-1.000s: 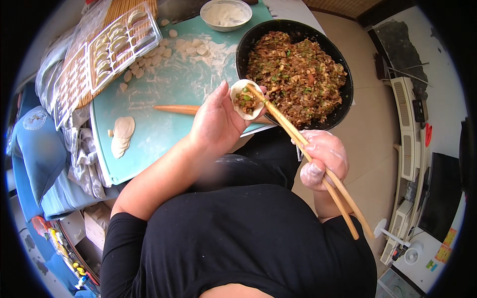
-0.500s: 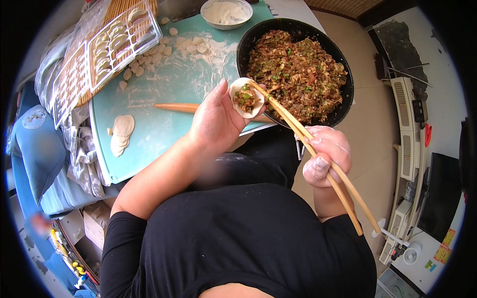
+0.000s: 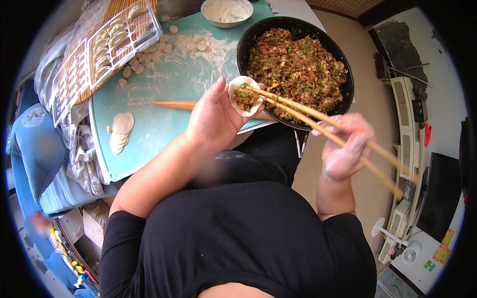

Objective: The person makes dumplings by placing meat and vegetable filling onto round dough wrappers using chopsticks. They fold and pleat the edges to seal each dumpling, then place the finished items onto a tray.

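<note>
From up here I see my left hand (image 3: pixel 211 116) cupped palm-up, cradling a round dumpling wrapper (image 3: pixel 243 95) on its fingertips just over the near rim of the black bowl (image 3: pixel 348 87); the fingers curl loosely round the wrapper's edge rather than pinching it shut, and a small heap of filling sits in its middle. My right hand (image 3: pixel 345 146), a little blurred, is closed around a pair of wooden chopsticks (image 3: pixel 323 124), gripping them toward their far end. Their long axis runs from lower right to upper left, tips pointing up-left and resting together in the filling on the wrapper, while the butt ends stick out past my right hand toward the floor. The black bowl is full of chopped brown filling (image 3: pixel 295 67) with green bits. On the teal board (image 3: pixel 164 94), a wooden rolling pin (image 3: pixel 176 105) lies roughly left to right, partly hidden behind my left hand. A stack of flat wrappers (image 3: pixel 120 131) sits near the board's left edge, and a white flour bowl (image 3: pixel 226 11) stands at its far side.
</note>
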Motion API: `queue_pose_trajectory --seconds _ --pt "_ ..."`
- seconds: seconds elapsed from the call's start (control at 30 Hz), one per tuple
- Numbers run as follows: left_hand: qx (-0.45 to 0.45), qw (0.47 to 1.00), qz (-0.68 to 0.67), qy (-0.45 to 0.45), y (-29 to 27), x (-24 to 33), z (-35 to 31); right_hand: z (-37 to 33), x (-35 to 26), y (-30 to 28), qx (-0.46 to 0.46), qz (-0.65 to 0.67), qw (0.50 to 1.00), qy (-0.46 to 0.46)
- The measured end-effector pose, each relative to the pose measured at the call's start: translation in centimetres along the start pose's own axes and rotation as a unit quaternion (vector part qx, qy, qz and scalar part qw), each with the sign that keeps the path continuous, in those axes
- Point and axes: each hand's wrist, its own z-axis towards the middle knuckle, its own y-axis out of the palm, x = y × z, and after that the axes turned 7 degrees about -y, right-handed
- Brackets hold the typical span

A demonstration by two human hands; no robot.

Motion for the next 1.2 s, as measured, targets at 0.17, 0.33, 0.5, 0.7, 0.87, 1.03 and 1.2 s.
queue_pose_trajectory --seconds 0.17,0.33,0.5,0.7,0.87,1.03,1.2 --pt "-0.038 0.999 -0.020 -0.020 0.0 0.0 -0.6 1.5 1.6 -1.3 0.099 0.168 0.952 0.235" --pt "-0.061 0.997 -0.012 -0.033 -0.1 -0.1 -0.8 1.4 2.9 -1.9 0.111 0.176 0.926 0.315" --pt "-0.045 0.998 -0.017 -0.042 0.0 0.0 -1.2 1.5 3.5 -2.4 0.157 0.173 0.919 0.318" --pt "0.012 1.000 -0.008 -0.025 -1.2 0.3 -1.4 0.7 3.9 -3.8 0.122 -0.006 0.968 0.219" --pt "0.034 0.999 0.035 -0.012 -1.4 0.3 -1.7 -3.6 5.6 -3.8 0.055 -0.091 0.944 0.313" --pt "0.052 0.997 0.058 0.004 -1.8 0.5 -2.4 -4.6 4.5 -4.6 0.063 -0.119 0.946 0.296" --pt "0.094 0.989 0.114 0.012 -1.7 0.8 -3.2 -5.4 2.0 -5.2 0.197 -0.057 0.926 0.317"
